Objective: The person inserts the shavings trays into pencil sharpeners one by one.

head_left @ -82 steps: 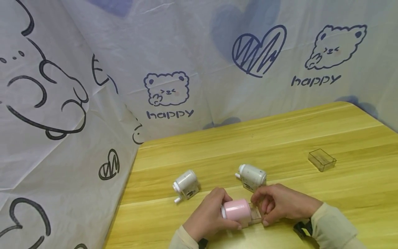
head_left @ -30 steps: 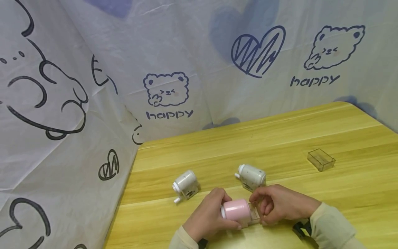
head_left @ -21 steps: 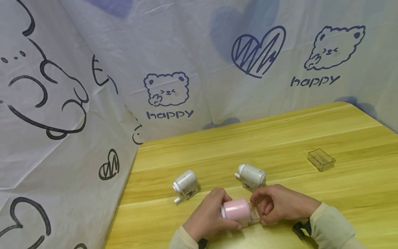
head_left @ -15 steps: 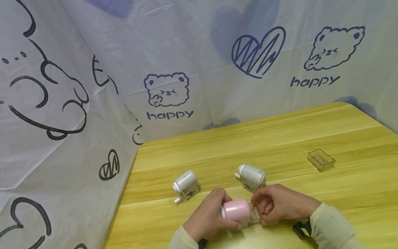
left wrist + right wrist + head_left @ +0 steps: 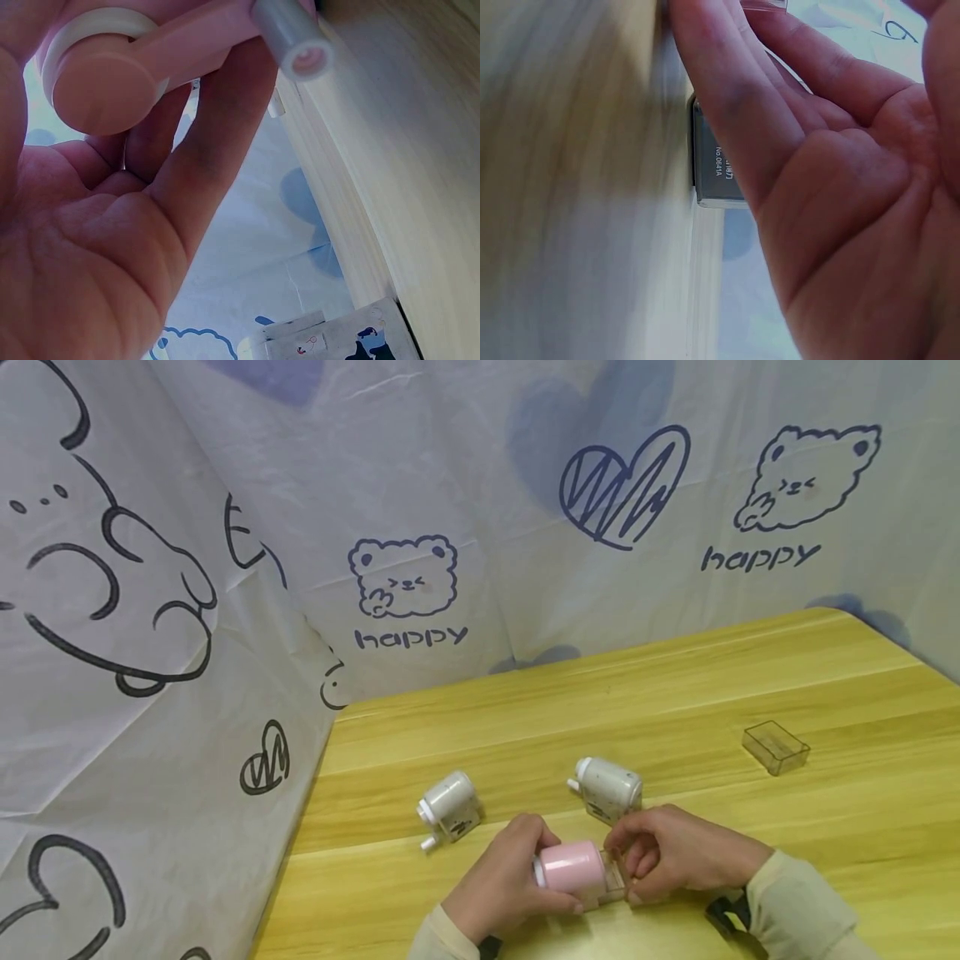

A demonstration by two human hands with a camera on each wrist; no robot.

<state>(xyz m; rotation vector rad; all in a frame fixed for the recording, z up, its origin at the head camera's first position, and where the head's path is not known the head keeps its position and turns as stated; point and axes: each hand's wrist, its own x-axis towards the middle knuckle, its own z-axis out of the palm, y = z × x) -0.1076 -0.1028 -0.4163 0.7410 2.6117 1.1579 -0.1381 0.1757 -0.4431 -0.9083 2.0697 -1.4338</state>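
1. Overall, a yellow wood-grain bench (image 5: 675, 693) is filling the lower part of the head view, its grain running crosswise and its far right corner rounding off.
2. White cloth (image 5: 510, 410) is hanging behind the bench and down its left side, creasing in several places. It is carrying dark outline bear drawings (image 5: 403, 578), the word "happy" under two of them, scribbled hearts and blurred blue-violet patches.
3. A pink crank-handled device (image 5: 572, 867) is lying sideways at the near part of the bench, between the two hands. Its pink crank (image 5: 195, 37) is showing against the palm side in the left wrist view.
4. The left hand (image 5: 513, 878) is gripping this device, its thumb running along the near side and its fingers wrapping the far side.
5. The right hand (image 5: 675, 852) is pinching a clear drawer (image 5: 615, 877) that is projecting from the device's right end.
6. One white crank-handled device (image 5: 450, 806) is standing left of the hands; a second white device (image 5: 609, 787) is standing just beyond the right hand, contact between them being unclear.
7. A clear box (image 5: 776, 747) is resting farther right, well apart.
8. Cream sleeves (image 5: 802, 906) are covering both forearms.
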